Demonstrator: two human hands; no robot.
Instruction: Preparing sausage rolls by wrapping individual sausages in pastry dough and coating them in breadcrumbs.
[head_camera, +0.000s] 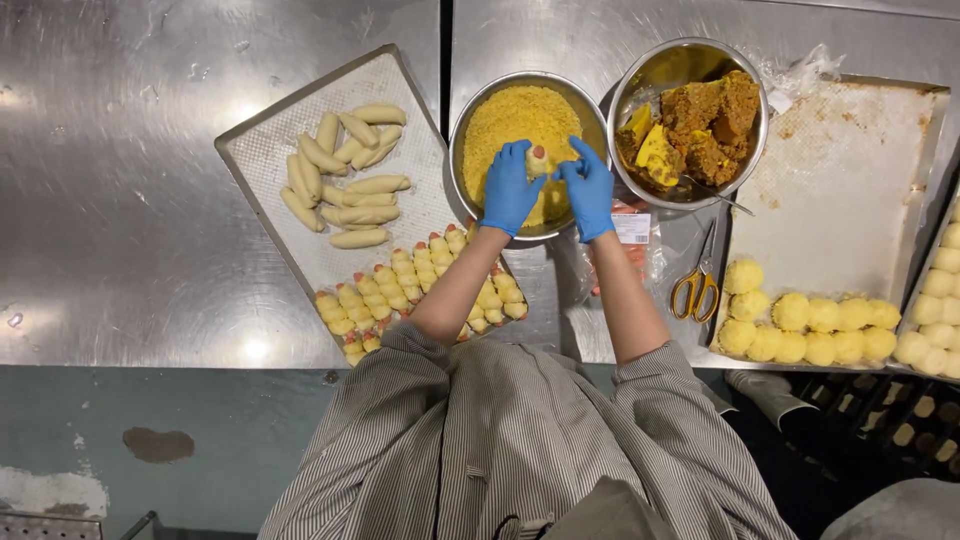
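Both blue-gloved hands, left hand (510, 188) and right hand (588, 188), close their grip from either side on a small pale dough-wrapped roll (539, 160), held directly over the round steel bowl of yellow crumbs (470, 120), each hand equally near.

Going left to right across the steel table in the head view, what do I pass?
Perforated tray of dough rolls → bowl of yellow crumbs → bowl of brown filling → yellow-handled scissors → baking tray with crumbed balls.
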